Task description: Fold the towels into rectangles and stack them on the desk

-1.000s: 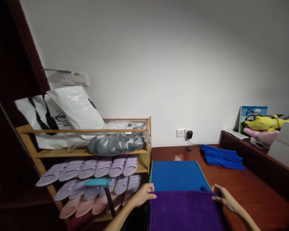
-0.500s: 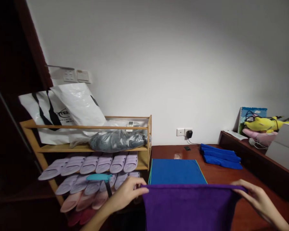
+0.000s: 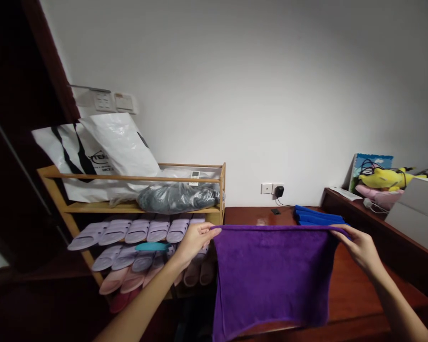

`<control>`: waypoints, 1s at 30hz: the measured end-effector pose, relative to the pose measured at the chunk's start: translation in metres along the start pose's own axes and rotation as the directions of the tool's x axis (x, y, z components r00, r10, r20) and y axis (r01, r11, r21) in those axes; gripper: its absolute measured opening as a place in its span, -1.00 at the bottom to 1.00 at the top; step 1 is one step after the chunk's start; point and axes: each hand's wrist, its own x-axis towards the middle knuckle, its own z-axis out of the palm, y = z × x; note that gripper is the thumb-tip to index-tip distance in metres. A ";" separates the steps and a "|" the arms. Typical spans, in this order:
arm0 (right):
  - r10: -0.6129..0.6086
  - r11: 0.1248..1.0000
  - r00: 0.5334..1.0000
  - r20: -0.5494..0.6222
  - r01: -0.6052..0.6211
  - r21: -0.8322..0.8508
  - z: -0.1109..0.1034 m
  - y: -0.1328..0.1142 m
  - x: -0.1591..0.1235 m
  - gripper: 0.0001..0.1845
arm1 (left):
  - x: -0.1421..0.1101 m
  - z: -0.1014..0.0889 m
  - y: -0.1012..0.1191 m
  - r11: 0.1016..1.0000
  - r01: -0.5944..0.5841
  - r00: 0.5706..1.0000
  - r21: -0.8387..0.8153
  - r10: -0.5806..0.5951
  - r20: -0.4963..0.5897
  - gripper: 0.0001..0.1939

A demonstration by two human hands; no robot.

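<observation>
A purple towel [image 3: 273,275] hangs stretched between my two hands, its top edge pulled nearly level. My left hand [image 3: 199,237] pinches the upper left corner. At the upper right corner, my right hand [image 3: 356,244] pinches the cloth in the same way. The towel's lower edge hangs down over the front of the reddish-brown tabletop [image 3: 360,285]. Behind it, most of a folded blue towel [image 3: 317,217] at the back of the table is hidden. The flat blue cloth with a green edge is now covered from view.
Left stands a wooden shoe rack [image 3: 59,190] with several slippers [image 3: 135,231], a white bag [image 3: 119,147] and a dark plastic-wrapped bundle [image 3: 178,198]. A black plug [image 3: 278,191] sits in the wall socket. A raised ledge holds a yellow plush toy [image 3: 381,178] and white boxes [image 3: 419,209].
Both my hands have risen and lifted the purple towel higher, so more of it shows. It now hides the flat blue cloth. The view has tipped slightly downward.
</observation>
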 end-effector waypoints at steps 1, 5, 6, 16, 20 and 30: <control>0.003 1.000 1.000 -0.008 -0.003 0.002 0.003 0.001 0.005 -0.52 | 0.004 0.000 -0.001 1.000 -0.003 1.000 -0.022 0.003 0.006 -0.62; 0.018 1.000 1.000 -0.010 -0.017 0.023 0.021 0.013 0.025 -0.48 | 0.026 0.006 -0.011 0.996 0.012 1.000 -0.089 -0.011 0.015 -0.62; 0.026 0.999 1.000 -0.003 -0.026 0.023 0.027 0.017 0.030 -0.48 | 0.033 0.009 -0.015 0.995 0.022 1.000 -0.093 -0.022 0.009 -0.61; 0.056 0.992 0.998 0.028 -0.053 -0.119 0.075 0.061 0.068 -0.50 | 0.090 0.030 -0.056 0.980 0.150 0.984 -0.133 -0.160 -0.072 -0.55; 0.094 0.953 0.995 0.017 -0.085 -0.289 0.091 0.077 0.084 -0.55 | 0.108 0.039 -0.076 0.958 0.224 0.966 -0.177 -0.242 -0.086 -0.53; 0.249 0.821 0.966 0.073 -0.170 -0.544 0.146 0.101 0.106 -0.68 | 0.160 0.061 -0.140 0.885 0.426 0.875 -0.186 -0.456 -0.163 -0.54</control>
